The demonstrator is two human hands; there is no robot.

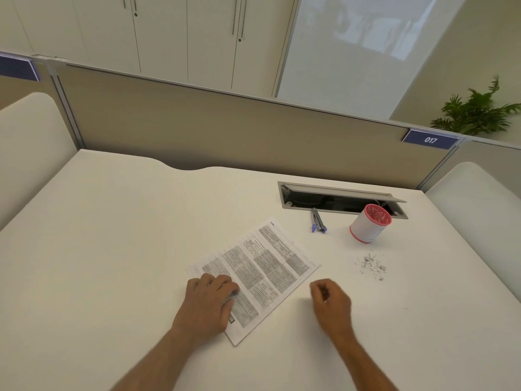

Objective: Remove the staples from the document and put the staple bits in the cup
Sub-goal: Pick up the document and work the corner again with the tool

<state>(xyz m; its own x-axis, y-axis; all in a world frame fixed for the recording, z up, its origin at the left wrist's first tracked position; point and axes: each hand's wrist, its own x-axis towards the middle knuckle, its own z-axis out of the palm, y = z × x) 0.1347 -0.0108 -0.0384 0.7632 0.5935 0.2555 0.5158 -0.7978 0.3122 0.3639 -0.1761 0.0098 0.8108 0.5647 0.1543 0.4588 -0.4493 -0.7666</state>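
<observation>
A printed document (262, 266) lies at an angle in the middle of the white desk. My left hand (210, 300) rests flat on its near-left corner, fingers spread over the text. My right hand (331, 299) hovers just right of the document with its fingers curled in; whether something tiny is pinched in them is too small to tell. A white cup with a red rim (369, 223) stands at the far right. A pile of loose staple bits (371, 265) lies on the desk in front of the cup. A blue and grey staple remover (318, 220) lies beyond the document.
An open grey cable hatch (338, 193) is set into the desk behind the cup and remover. A beige partition (225, 128) closes the far edge, with a plant (476, 111) beyond it. White desk surface (112, 235) stretches to the left.
</observation>
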